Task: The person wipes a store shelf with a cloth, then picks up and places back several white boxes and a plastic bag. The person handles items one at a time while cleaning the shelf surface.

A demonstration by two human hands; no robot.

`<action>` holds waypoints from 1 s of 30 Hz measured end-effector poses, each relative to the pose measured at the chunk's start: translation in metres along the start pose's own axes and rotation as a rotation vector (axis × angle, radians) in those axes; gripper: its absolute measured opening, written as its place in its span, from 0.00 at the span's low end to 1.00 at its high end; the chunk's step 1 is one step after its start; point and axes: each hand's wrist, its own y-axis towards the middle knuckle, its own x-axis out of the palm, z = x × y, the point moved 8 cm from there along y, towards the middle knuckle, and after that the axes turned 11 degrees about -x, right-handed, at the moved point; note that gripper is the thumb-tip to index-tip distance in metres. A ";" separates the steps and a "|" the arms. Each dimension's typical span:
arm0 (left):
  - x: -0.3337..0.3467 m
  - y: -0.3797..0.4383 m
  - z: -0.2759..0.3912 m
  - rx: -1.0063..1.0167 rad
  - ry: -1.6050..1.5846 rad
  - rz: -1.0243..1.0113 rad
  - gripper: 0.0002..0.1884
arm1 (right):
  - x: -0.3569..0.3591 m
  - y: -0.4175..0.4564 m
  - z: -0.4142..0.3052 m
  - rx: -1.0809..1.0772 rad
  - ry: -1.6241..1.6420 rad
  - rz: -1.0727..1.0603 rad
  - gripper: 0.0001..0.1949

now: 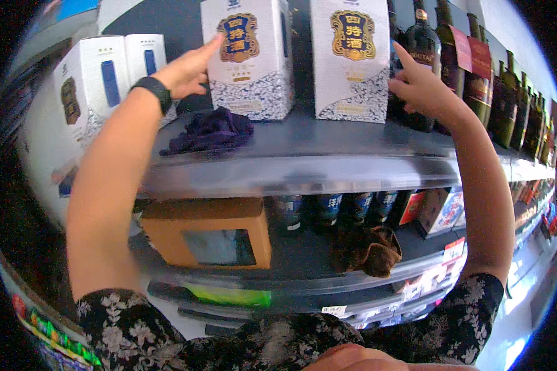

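Two tall white liquor boxes with blue-and-gold emblems stand upright on the grey shelf, the left box (pixel 250 60) and the right box (pixel 350 60). My left hand (pixel 190 69), with a black band on its wrist, is at the left side of the left box, thumb and fingers apart. At the right side of the right box is my right hand (pixel 415 81), its index finger extended upward. Whether either hand presses on its box cannot be told. A crumpled dark purple cloth (pixel 213 130) lies before the left box.
More white boxes (pixel 111 74) stand at left. Dark glass bottles (pixel 422 46) line the shelf at right. On the shelf below are a brown cardboard box (pixel 204 236) with a window, several dark cans or bottles (pixel 329 206) and a brown cloth (pixel 376 252). The upper shelf's edge (pixel 306 174) runs across.
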 end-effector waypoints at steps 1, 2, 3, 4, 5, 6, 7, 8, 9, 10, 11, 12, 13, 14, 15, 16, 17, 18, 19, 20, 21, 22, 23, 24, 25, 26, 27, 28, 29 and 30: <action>0.011 0.003 -0.004 0.021 -0.059 -0.068 0.41 | 0.007 -0.004 0.005 -0.011 0.035 -0.011 0.38; 0.020 0.006 -0.004 0.038 -0.091 -0.127 0.39 | 0.012 -0.011 0.005 -0.023 0.061 -0.022 0.38; 0.020 0.006 -0.003 0.054 -0.124 -0.156 0.38 | 0.015 -0.014 0.003 -0.031 0.086 -0.040 0.39; 0.014 0.013 -0.006 0.055 -0.105 -0.104 0.37 | 0.014 -0.018 0.001 -0.034 0.103 -0.056 0.39; 0.011 0.017 -0.007 0.053 -0.088 -0.056 0.37 | 0.014 -0.026 0.004 -0.049 0.101 -0.060 0.39; 0.028 0.000 0.002 0.056 -0.027 -0.033 0.41 | 0.016 -0.033 0.011 -0.060 0.100 -0.066 0.40; 0.043 -0.021 0.012 0.060 0.033 -0.006 0.45 | 0.016 -0.040 0.010 -0.103 0.098 -0.055 0.40; 0.035 -0.024 0.010 0.006 0.112 0.069 0.50 | 0.019 -0.042 0.006 -0.092 0.086 -0.069 0.40; 0.029 -0.022 0.005 -0.054 0.186 0.126 0.55 | 0.020 -0.043 0.005 -0.098 0.075 -0.075 0.40; 0.020 -0.025 0.002 -0.146 0.231 0.235 0.63 | 0.022 -0.044 0.004 -0.107 0.068 -0.081 0.40; 0.013 -0.030 0.001 -0.177 0.309 0.329 0.65 | 0.024 -0.045 0.003 -0.116 0.061 -0.086 0.40; 0.015 -0.041 0.014 -0.133 0.477 0.453 0.62 | 0.022 -0.047 0.006 -0.140 0.054 -0.074 0.40; 0.015 -0.056 0.025 -0.099 0.648 0.585 0.60 | 0.023 -0.046 0.001 -0.173 0.056 -0.063 0.40; 0.005 -0.041 0.029 -0.012 0.936 0.674 0.53 | 0.024 -0.048 -0.003 -0.091 0.142 -0.087 0.40; 0.023 -0.060 0.042 0.091 1.029 0.702 0.40 | 0.023 -0.051 0.003 -0.110 0.110 -0.069 0.39; 0.030 -0.081 0.049 0.133 1.047 0.728 0.38 | 0.024 -0.052 0.010 -0.145 0.092 -0.052 0.39; 0.036 -0.100 0.054 0.184 1.061 0.756 0.36 | 0.019 -0.056 0.003 -0.118 0.100 -0.051 0.39; 0.043 -0.121 0.055 0.313 1.050 0.883 0.29 | 0.022 -0.055 -0.002 -0.100 0.124 -0.058 0.38; 0.056 -0.137 0.056 0.383 1.005 0.934 0.23 | 0.019 -0.057 -0.002 -0.106 0.078 -0.060 0.38; 0.072 -0.155 0.056 0.479 0.976 0.961 0.19 | 0.016 -0.059 0.000 -0.110 0.030 -0.061 0.38; 0.089 -0.176 0.056 0.589 0.944 0.995 0.17 | 0.016 -0.060 0.000 -0.115 -0.004 -0.061 0.38; 0.109 -0.190 0.054 0.683 0.937 0.919 0.15 | 0.017 -0.059 -0.001 -0.075 0.009 -0.079 0.38; 0.124 -0.205 0.046 0.882 0.891 0.933 0.12 | 0.014 -0.060 -0.005 -0.033 0.011 -0.094 0.37; 0.139 -0.210 0.036 0.933 0.908 0.867 0.11 | 0.016 -0.059 -0.004 -0.061 -0.032 -0.069 0.37; 0.151 -0.221 0.031 0.994 0.922 0.806 0.11 | 0.011 -0.058 -0.009 -0.086 -0.086 -0.051 0.36; 0.158 -0.232 0.026 1.093 0.926 0.800 0.12 | 0.006 -0.059 -0.013 -0.107 -0.143 -0.032 0.36; 0.164 -0.242 0.021 1.200 0.917 0.788 0.12 | 0.003 -0.058 -0.018 -0.128 -0.200 -0.013 0.35; 0.164 -0.245 0.011 1.222 0.951 0.794 0.14 | 0.002 -0.053 -0.034 -0.117 -0.219 -0.020 0.35; 0.160 -0.249 0.002 1.229 0.968 0.796 0.14 | 0.003 -0.049 -0.044 -0.104 -0.238 -0.027 0.34; 0.156 -0.253 -0.006 1.252 0.971 0.794 0.14 | 0.001 -0.047 -0.054 -0.118 -0.218 0.008 0.33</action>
